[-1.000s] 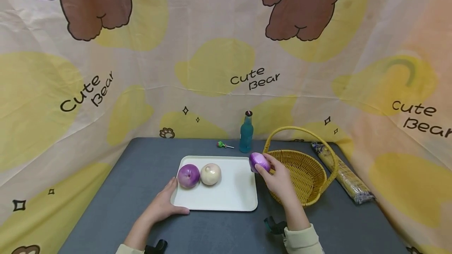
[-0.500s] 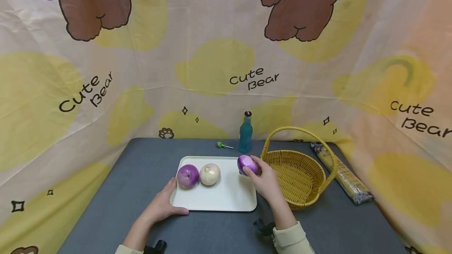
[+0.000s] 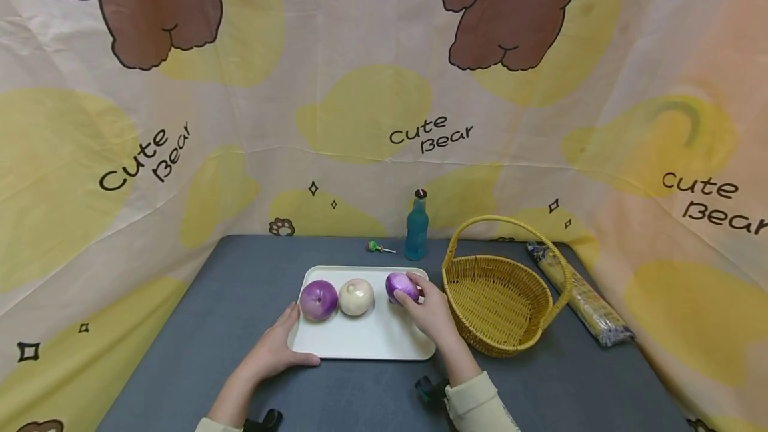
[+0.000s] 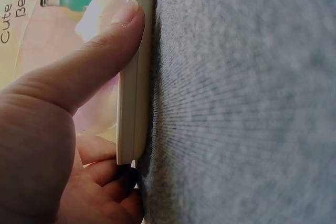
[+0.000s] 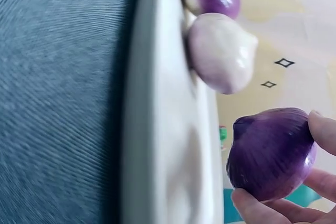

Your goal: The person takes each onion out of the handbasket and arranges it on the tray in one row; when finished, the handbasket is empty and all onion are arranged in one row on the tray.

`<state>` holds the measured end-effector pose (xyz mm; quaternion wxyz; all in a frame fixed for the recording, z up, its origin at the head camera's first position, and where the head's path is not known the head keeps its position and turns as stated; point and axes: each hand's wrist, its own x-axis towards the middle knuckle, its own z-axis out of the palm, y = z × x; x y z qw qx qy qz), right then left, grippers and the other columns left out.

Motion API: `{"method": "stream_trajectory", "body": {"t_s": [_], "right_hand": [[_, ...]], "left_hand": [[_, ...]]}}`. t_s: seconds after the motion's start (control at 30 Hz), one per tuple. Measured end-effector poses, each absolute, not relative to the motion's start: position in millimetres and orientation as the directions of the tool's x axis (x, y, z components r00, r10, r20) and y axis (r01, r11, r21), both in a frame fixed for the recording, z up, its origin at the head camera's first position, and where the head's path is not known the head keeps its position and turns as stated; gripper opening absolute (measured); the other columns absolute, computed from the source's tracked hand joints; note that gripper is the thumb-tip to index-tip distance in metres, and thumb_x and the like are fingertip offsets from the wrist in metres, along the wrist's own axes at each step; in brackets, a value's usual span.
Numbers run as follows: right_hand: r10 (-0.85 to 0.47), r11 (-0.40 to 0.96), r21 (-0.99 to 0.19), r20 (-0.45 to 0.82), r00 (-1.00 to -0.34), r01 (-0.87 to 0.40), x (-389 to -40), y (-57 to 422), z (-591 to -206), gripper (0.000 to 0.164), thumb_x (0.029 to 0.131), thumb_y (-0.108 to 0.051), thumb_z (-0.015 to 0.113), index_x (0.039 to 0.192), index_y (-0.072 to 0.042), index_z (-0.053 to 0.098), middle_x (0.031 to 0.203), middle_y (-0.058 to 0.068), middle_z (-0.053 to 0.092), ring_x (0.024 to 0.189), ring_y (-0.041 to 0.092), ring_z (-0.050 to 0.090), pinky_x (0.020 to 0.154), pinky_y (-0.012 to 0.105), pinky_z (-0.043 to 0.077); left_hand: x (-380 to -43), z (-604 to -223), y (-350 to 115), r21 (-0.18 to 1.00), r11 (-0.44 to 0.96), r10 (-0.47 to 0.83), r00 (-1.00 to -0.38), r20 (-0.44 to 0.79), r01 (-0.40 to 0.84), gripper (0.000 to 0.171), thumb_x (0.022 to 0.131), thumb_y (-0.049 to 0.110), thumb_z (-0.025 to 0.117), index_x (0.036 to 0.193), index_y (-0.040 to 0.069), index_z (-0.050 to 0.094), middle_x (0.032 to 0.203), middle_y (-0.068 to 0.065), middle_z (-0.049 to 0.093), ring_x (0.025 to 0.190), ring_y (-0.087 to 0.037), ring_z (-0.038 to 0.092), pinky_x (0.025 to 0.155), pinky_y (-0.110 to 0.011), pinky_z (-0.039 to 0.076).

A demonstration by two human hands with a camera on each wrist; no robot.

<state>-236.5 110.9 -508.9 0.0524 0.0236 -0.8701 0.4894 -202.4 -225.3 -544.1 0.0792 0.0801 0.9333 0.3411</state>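
A white rectangular tray (image 3: 378,345) lies on the table with a purple onion (image 3: 319,300) and a white onion (image 3: 357,297) side by side on its left half. At its near left corner rests my left hand (image 3: 279,345): in the left wrist view the straight thumb (image 4: 100,56) lies across the rim, with the other fingers at the corner. Over the tray's right half, my right hand (image 3: 429,309) pinches another purple onion (image 3: 402,287) between thumb and fingers. The right wrist view shows this onion (image 5: 270,153) held by its sides, apart from the white one.
Right of the tray stands a yellow wicker basket (image 3: 498,305) with a tall arched handle. A blue bottle (image 3: 417,229) and a lollipop (image 3: 377,247) are behind the tray. A long clear packet of yellowish sticks (image 3: 585,295) lies beyond the basket, and a printed cloth hangs behind.
My right hand has carried the purple onion leftward from beside the basket's rim to above the tray's right half. The left hand has stayed at the tray corner.
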Motion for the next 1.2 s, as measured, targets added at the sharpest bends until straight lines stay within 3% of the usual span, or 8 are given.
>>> {"method": "stream_trajectory", "body": {"t_s": [0.27, 1.2], "right_hand": [[0.004, 0.541, -0.836, 0.112, -0.994, -0.092, -244, 105, -524, 0.055, 0.09, -0.038, 0.076, 0.137, -0.014, 0.062, 0.134, 0.017, 0.065, 0.119, 0.036, 0.064, 0.099, 0.056, 0.052], [-0.056, 0.548, -0.829, 0.1, -0.993, -0.114, -243, 102, -528, 0.065, 0.085, -0.031, 0.082, 0.141, -0.009, 0.058, 0.142, 0.02, 0.058, 0.126, 0.041, 0.059, 0.102, 0.054, 0.05]], "left_hand": [[-202, -543, -225, 0.65, 0.755, 0.201, -0.975, -0.099, 0.089, 0.136, 0.062, 0.054, 0.092, 0.158, -0.006, 0.017, 0.164, -0.031, 0.015, 0.151, -0.049, 0.016, 0.118, -0.065, 0.023], [-201, -542, -225, 0.655, 0.748, 0.21, -0.974, -0.085, 0.105, 0.134, 0.063, 0.053, 0.092, 0.158, -0.006, 0.018, 0.164, -0.031, 0.015, 0.151, -0.049, 0.016, 0.118, -0.065, 0.023]]}}
